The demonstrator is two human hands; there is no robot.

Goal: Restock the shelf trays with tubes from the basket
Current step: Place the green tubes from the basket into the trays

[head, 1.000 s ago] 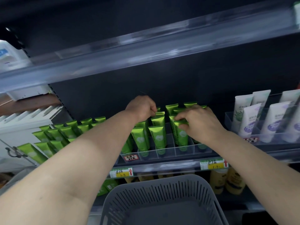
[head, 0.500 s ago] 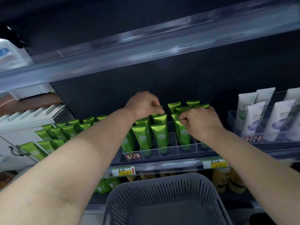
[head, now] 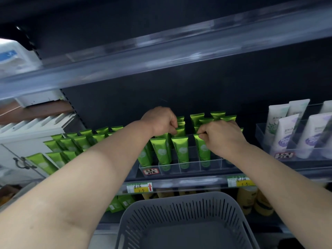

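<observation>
Green tubes (head: 181,150) stand upright in rows in a clear divided shelf tray (head: 190,167). My left hand (head: 159,121) is curled over the tops of the tubes in the left-middle rows, fingertips pinching the crimped top of one. My right hand (head: 221,135) pinches the top edge of the front green tube (head: 203,151) in a row further right. The grey slotted basket (head: 181,221) sits below, at the bottom centre; what shows of its inside holds no tubes.
More green tubes (head: 71,144) fill a tray at the left. White and lilac tubes (head: 287,133) stand in a clear tray at the right. A clear shelf lip (head: 161,56) overhangs above. Price tags (head: 139,187) line the shelf edge, with yellow bottles (head: 248,198) below.
Both hands have risen slightly and drawn closer together over the tube tops. My right hand has closed from a flat spread grip into a pinch on the front tube's top.
</observation>
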